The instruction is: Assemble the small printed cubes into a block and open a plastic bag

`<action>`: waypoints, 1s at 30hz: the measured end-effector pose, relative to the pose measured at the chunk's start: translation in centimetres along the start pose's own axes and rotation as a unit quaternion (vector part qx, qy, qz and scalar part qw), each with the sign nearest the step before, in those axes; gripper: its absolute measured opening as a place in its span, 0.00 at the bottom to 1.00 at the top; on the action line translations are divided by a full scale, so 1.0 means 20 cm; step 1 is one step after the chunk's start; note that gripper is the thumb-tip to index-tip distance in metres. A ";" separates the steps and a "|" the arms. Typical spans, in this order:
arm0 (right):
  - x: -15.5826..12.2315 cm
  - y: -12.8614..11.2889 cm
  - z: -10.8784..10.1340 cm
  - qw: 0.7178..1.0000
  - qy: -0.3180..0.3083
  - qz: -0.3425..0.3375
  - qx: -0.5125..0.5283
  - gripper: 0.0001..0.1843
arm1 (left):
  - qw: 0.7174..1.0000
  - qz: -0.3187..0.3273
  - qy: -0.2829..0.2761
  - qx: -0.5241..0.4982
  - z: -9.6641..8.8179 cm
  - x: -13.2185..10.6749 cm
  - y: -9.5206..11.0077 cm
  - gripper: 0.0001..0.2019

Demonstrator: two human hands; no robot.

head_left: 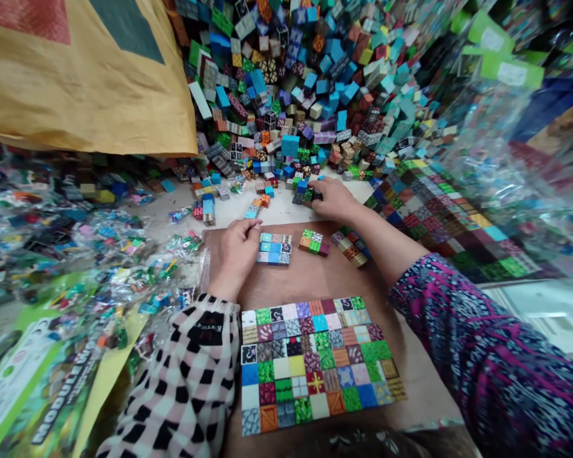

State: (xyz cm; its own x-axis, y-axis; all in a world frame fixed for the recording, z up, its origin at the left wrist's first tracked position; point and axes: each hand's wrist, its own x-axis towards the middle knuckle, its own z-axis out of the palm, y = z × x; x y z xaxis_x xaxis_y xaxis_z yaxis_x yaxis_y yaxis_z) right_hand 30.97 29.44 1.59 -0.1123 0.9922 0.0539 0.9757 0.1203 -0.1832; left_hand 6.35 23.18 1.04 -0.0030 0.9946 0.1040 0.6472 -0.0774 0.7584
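Note:
My left hand (237, 249) rests on a brown board (315, 280), fingers curled against the left side of a small block of patterned cubes (274, 248). My right hand (332, 198) reaches beyond the board's far edge and is closed on a few dark and green cubes (304, 195) at the foot of the heap. A small green and orange cluster of cubes (314, 242) and a short row of cubes (350, 247) lie on the board between my hands. Close to me lies a flat rectangle of many joined patterned cubes (315, 361).
A huge heap of loose coloured cubes (305, 83) rises behind the board. A wall of stacked cubes (439, 216) stands to the right. Plastic bags with small parts (100, 254) and green printed cards (38, 381) cover the left. A yellow sack (86, 83) hangs at upper left.

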 end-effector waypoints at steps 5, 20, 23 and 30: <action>-0.01 -0.04 0.01 1.000 0.019 0.006 0.002 0.29 | 1.000 0.000 -0.007 0.005 0.00 0.01 0.01 0.12; -0.03 -0.09 0.03 0.996 0.039 -0.015 -0.084 0.16 | 0.999 0.006 -0.027 0.019 -0.03 -0.01 0.03 0.12; -0.05 -0.10 0.03 0.992 0.044 -0.041 -0.114 0.16 | 1.000 0.015 -0.024 0.011 -0.02 -0.01 0.02 0.12; -0.03 -0.13 0.05 0.997 0.052 -0.028 -0.055 0.16 | 1.000 0.019 -0.020 -0.001 0.00 0.01 -0.01 0.11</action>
State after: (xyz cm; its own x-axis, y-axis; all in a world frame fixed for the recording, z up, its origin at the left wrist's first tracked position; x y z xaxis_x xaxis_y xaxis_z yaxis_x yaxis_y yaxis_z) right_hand 28.35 28.54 1.01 -0.1525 0.9746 0.1642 0.9838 0.1656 -0.0691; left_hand 6.31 23.29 0.93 0.0519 0.9928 0.1080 0.6442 -0.1159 0.7560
